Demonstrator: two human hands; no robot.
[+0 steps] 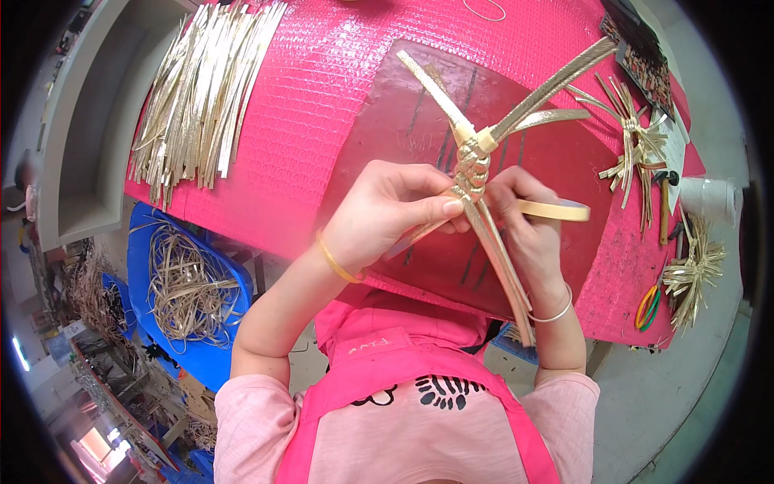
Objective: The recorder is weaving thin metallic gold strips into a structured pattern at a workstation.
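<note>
So the table's got a shiny hot-pink textured plastic cover (298,129). Off its left edge there's a pale grey open-fronted shelf box (56,181); on the right, yellow-and-green looped handles (643,306) near a chunky white cylindrical roll (708,199).

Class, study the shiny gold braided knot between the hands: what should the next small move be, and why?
Probably wrap narrow cream tape from the round roll at the right hand around the flat gold strips just below the knot. Cream bands bind strips above it, none shows below, and the left hand pinches at its lower end.
</note>
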